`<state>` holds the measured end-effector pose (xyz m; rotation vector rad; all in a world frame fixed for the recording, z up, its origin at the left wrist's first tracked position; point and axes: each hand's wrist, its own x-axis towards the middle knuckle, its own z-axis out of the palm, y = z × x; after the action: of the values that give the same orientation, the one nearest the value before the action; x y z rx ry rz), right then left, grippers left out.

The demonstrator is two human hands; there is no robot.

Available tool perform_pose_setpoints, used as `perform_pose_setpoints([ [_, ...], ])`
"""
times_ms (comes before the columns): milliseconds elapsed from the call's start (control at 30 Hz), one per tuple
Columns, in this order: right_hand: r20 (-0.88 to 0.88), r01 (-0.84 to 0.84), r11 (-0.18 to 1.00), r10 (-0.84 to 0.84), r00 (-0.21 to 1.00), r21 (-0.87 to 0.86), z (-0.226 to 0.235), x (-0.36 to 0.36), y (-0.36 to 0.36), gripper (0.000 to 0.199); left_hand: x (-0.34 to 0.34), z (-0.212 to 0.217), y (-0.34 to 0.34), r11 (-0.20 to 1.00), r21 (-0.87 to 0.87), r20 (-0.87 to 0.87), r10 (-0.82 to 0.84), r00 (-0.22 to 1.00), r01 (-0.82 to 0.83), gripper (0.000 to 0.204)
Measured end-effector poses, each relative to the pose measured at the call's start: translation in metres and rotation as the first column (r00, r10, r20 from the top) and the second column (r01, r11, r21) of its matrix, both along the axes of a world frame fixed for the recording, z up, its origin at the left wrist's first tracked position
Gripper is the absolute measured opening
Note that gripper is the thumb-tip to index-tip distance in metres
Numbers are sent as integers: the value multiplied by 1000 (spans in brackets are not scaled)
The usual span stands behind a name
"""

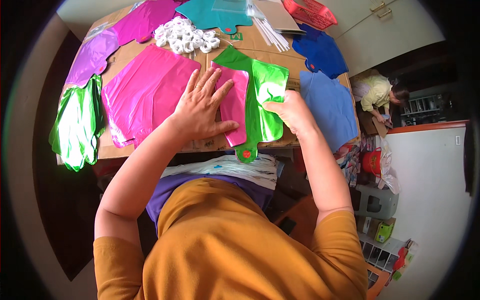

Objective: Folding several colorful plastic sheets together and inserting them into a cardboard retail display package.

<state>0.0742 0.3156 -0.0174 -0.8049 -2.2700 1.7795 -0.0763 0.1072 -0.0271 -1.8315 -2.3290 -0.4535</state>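
Observation:
My left hand [200,110] lies flat with its fingers spread, pressing on a folded pink foil balloon [240,95]. Beneath that pink layer is a shiny green foil balloon [267,77], whose rounded tab with a red dot hangs at the table's near edge. The green balloon's right side is pinched by my right hand [291,114], thumb on top; the other fingers are partly hidden. To the left of my left hand spreads a larger flat pink foil balloon [145,92].
Cardboard [272,50] covers the table. Around its edge lie a green foil pile [80,125], purple foil [92,57], teal foil [212,14], dark blue foil [322,50] and light blue foil [330,107]. White ribbon coils [182,35], white sticks [270,30] and a red basket [312,14] sit far back. Another person [382,92] bends at right.

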Motion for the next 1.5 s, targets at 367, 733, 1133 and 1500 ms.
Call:
perform_pose_setpoints([
  [367, 10, 194, 976, -194, 981, -98, -1, -36, 30, 23, -4, -3, 0, 998, 45, 15, -48, 999, 47, 92],
  [733, -45, 226, 935, -222, 974, 272, -20, -38, 30, 21, -7, -4, 5, 997, 39, -21, -67, 998, 68, 93],
  [1133, -66, 194, 937, -183, 981, 291, -24, -35, 33, 21, -14, -6, 9, 995, -10, -12, -104, 995, 104, 92],
  [1500, 27, 38, 995, -40, 999, 95, 10, -21, 27, 25, -20, 3, 8, 984, -66, -24, -165, 986, 163, 98],
])
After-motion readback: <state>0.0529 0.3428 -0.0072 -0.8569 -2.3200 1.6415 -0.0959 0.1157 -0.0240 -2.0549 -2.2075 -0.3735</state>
